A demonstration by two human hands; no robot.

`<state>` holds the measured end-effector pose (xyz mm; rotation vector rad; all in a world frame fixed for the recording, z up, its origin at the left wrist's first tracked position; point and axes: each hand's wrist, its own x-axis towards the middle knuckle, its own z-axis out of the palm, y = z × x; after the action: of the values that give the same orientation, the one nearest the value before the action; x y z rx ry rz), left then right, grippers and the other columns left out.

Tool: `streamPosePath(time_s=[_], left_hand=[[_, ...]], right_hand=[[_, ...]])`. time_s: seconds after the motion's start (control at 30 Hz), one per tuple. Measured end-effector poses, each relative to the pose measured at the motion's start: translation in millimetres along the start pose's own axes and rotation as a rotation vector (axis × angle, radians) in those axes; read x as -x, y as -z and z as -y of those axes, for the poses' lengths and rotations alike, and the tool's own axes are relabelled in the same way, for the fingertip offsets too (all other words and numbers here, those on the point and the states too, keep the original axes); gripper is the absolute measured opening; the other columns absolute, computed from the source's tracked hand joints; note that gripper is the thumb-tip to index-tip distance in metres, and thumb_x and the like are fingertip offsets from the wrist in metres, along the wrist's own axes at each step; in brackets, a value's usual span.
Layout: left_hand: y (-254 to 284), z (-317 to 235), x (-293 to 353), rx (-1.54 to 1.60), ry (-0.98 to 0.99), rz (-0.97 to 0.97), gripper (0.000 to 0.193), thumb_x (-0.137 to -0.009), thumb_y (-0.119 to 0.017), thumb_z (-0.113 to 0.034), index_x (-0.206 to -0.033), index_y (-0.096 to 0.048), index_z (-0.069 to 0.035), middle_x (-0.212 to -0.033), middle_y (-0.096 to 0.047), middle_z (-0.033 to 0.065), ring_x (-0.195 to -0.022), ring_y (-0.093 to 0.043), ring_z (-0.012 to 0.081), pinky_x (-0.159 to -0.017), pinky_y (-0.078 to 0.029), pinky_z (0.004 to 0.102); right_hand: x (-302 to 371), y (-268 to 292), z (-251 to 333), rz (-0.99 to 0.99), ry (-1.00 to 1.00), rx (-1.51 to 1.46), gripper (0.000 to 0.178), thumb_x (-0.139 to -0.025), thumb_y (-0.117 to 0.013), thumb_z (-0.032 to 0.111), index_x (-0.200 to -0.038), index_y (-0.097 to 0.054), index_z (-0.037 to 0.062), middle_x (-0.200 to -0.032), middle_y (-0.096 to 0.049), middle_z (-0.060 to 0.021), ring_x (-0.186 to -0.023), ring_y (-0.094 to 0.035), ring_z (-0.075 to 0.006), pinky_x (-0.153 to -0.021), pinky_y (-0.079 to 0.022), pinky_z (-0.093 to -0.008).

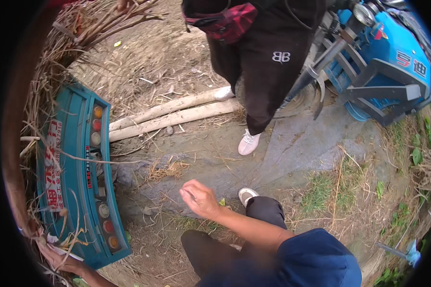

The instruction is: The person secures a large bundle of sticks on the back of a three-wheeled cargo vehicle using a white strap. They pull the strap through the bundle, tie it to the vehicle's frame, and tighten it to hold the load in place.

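My left hand (pixel 60 258) reaches to the lower left, at the outer corner of a teal vehicle tailgate (pixel 76 158). Its fingers are closed around something among thin dry twigs and a pale strip, and I cannot make out what it is. In front of my body, my right hand (pixel 201 198) hangs in the air over the ground, its fingers curled in and nothing visible in them. The tailgate carries red lettering and round orange, red and white lamps. Dry brush (pixel 36 105) is heaped behind it, with loose stems trailing over the panel.
Another person in dark trousers (pixel 268 62) stands opposite, with a red checked waist bag (pixel 227 21). A hand (pixel 124 5) touches branches at the top. Two pale poles (pixel 177 117) lie on the ground beside the tailgate. A blue three-wheeled vehicle (pixel 392 52) stands at the far right.
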<state>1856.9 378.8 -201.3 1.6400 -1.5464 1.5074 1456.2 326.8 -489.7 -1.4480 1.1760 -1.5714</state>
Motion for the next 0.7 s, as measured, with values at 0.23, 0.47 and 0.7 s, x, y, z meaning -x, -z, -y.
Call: streamPosePath(time_s=[0.23, 0.47, 0.7], left_hand=[[26, -107, -51, 0.864, 0.943, 0.042, 0.035, -0.099, -0.049, -0.032, -0.116, -0.055, -0.002, -0.097, -0.054, 0.0022, -0.084, -0.051, 0.0099, -0.073, -0.042, 0.0253], [52, -80, -51, 0.840, 0.833, 0.281, 0.042, -0.095, -0.062, -0.038, -0.116, -0.060, -0.001, -0.106, -0.062, 0.0028, -0.096, -0.056, 0.0111, -0.086, -0.046, 0.0255], [67, -85, -63, 0.672, 0.737, 0.331, 0.043, -0.095, -0.061, -0.027, -0.128, -0.058, 0.001, -0.124, -0.063, 0.0135, -0.113, -0.059, 0.0234, -0.099, -0.045, 0.0341]], right_hand=[[42, 5, -41, 0.226, -0.362, 0.305, 0.018, -0.088, -0.067, 0.022, -0.086, -0.069, 0.0039, -0.087, -0.067, -0.0142, -0.074, -0.066, -0.0329, -0.068, -0.052, -0.0401], [100, 76, -29, 0.387, -0.609, 0.472, 0.030, -0.086, -0.064, 0.030, -0.084, -0.070, 0.0008, -0.081, -0.069, -0.0189, -0.076, -0.066, -0.0378, -0.072, -0.051, -0.0470], [92, 127, 82, 0.373, -0.703, 0.352, 0.024, -0.089, -0.067, 0.024, -0.086, -0.070, 0.0004, -0.078, -0.068, -0.0161, -0.074, -0.067, -0.0300, -0.069, -0.051, -0.0390]])
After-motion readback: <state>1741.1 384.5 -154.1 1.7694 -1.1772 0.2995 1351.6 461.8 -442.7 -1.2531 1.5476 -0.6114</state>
